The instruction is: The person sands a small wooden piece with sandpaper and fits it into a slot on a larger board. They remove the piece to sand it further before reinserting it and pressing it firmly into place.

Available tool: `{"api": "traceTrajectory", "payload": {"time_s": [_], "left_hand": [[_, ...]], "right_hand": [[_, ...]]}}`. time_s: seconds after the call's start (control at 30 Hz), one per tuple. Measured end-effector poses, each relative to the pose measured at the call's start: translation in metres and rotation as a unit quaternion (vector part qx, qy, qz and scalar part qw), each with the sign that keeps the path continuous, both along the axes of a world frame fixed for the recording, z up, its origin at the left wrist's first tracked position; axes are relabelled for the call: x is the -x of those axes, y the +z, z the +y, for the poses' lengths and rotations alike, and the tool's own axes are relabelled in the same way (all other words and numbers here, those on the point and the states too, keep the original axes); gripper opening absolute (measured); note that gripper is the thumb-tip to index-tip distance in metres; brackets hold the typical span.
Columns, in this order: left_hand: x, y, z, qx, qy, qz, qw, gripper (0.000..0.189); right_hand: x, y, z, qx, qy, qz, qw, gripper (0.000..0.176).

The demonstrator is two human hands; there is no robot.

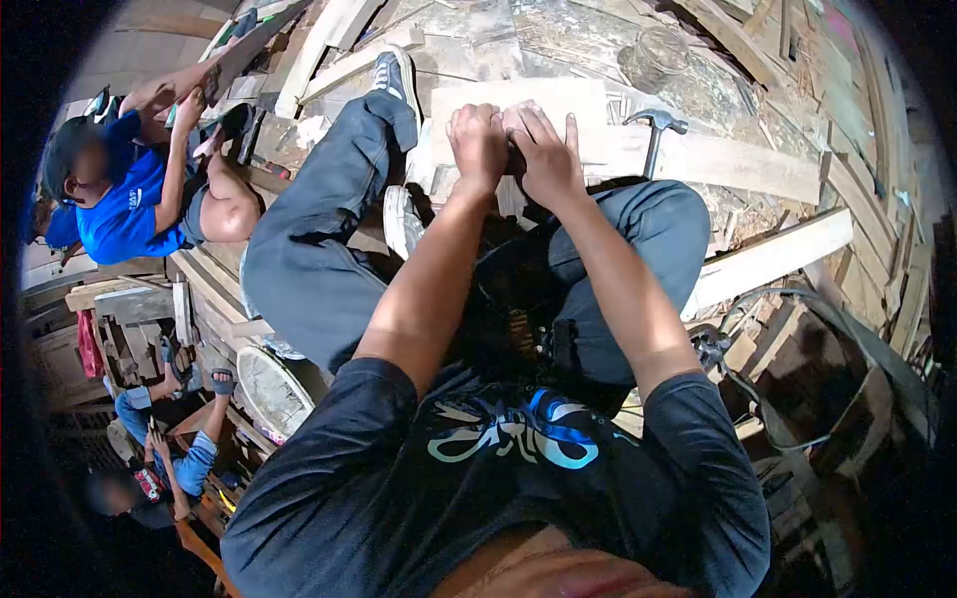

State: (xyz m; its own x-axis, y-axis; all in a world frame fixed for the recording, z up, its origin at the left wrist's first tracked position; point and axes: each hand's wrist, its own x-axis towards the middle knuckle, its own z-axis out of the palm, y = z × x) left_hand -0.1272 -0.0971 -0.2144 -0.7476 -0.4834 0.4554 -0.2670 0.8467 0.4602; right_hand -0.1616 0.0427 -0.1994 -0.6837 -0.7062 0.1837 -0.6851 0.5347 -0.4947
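While the left hand half curls and the right hand parts its fingers, both lie over the near edge of the board, left of the hammer; whether either grips, I cannot tell.

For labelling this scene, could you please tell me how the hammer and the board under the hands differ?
The board is pale, flat and broad, while the hammer has a slim handle and grey head. The left hand and right hand are over the board; neither touches the hammer. Both things lie before the person.
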Motion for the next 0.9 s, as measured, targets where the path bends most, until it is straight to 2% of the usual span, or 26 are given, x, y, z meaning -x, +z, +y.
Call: {"api": "traceTrajectory", "payload": {"time_s": [0.03,0.13,0.23,0.37,0.4,0.5,0.63,0.67,0.77,0.8,0.9], "left_hand": [[-0.003,0.006,0.002,-0.007,-0.004,-0.009,1.0,0.01],[-0.018,0.006,0.011,-0.094,0.068,-0.077,0.99,0.011],[-0.014,0.007,0.009,-0.088,0.056,-0.056,0.993,0.012],[-0.003,0.002,0.002,0.011,0.019,0.005,1.0,0.011],[-0.009,0.005,-0.001,-0.006,0.0,-0.019,1.0,0.011],[-0.021,0.01,0.009,-0.027,0.052,-0.08,0.995,0.011],[-0.007,0.007,0.0,-0.015,0.026,-0.001,1.0,0.011],[-0.005,0.003,0.0,-0.057,0.051,-0.04,0.996,0.012],[-0.021,0.002,0.007,-0.054,0.084,-0.085,0.991,0.013],[-0.025,0.008,0.006,-0.088,0.053,-0.049,0.993,0.014],[-0.018,0.007,0.004,-0.041,0.051,-0.035,0.997,0.013]], "right_hand": [[0.0,0.002,0.0,-0.005,0.001,-0.004,1.0,0.046],[0.0,0.0,0.0,0.0,0.0,-0.014,1.0,0.045],[0.001,-0.001,0.0,0.004,0.002,-0.019,1.0,0.045],[-0.003,-0.002,0.0,-0.022,0.006,-0.002,1.0,0.045],[-0.004,-0.001,0.0,-0.017,0.006,-0.003,1.0,0.045],[-0.002,0.003,0.0,0.001,0.003,-0.004,1.0,0.044],[-0.002,0.0,-0.001,0.0,0.002,-0.01,1.0,0.043],[-0.001,0.0,-0.001,0.004,0.003,-0.01,1.0,0.043],[-0.001,0.001,-0.002,-0.001,-0.001,-0.006,1.0,0.043],[-0.001,0.002,-0.002,-0.006,-0.004,-0.005,1.0,0.044],[-0.002,0.004,-0.001,0.003,-0.005,-0.002,1.0,0.043]]}}
